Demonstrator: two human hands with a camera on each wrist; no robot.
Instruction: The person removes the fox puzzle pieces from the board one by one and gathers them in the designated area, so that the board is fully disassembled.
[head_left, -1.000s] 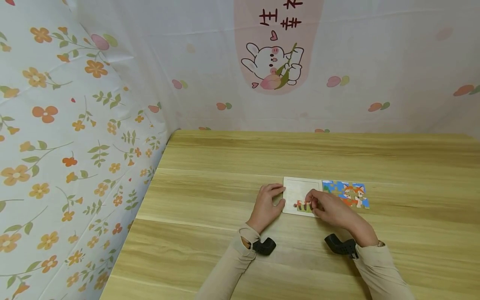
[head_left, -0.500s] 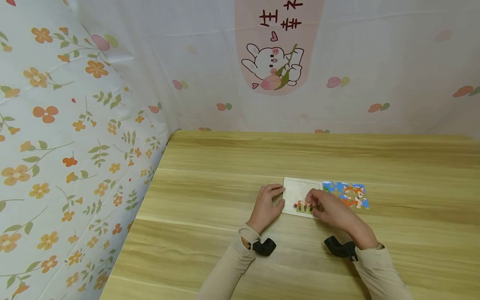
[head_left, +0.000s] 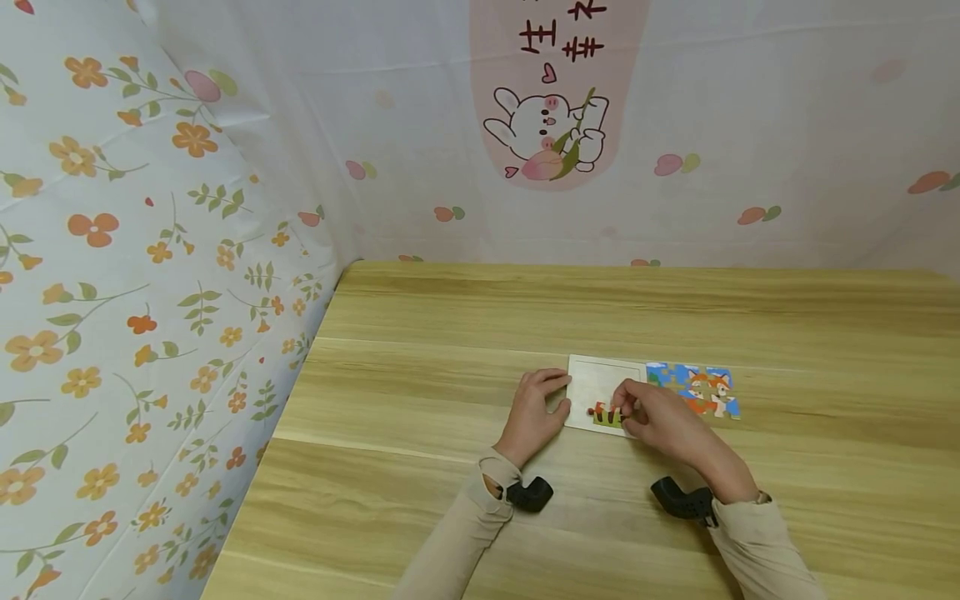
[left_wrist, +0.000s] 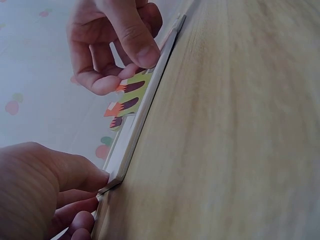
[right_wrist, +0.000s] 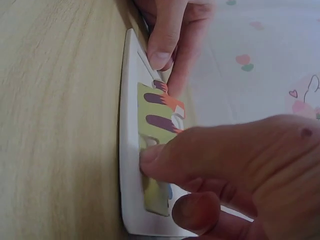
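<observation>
A pale flat puzzle tray (head_left: 596, 377) lies on the table. My left hand (head_left: 531, 415) touches its left edge with spread thumb and fingers. Joined striped puzzle pieces (head_left: 606, 415), green with dark stripes and orange tips, lie along the tray's near side. At their right end my right hand (head_left: 667, 421) pinches a yellow-green puzzle piece (right_wrist: 157, 197), its thumb (right_wrist: 155, 157) over the piece's edge. This piece sits beside the striped ones in the right wrist view. Fingers partly hide it, so how fully they mesh I cannot tell.
A group of fox-picture puzzle pieces (head_left: 701, 390) with a blue background lies against the tray's right side. The wooden table (head_left: 420, 358) meets a patterned cloth (head_left: 420, 142) at the back and a flowered cloth (head_left: 195, 275) on the left.
The pieces at the right fingertips have shifted slightly within the tray. Both hands stay in nearly the same place.
</observation>
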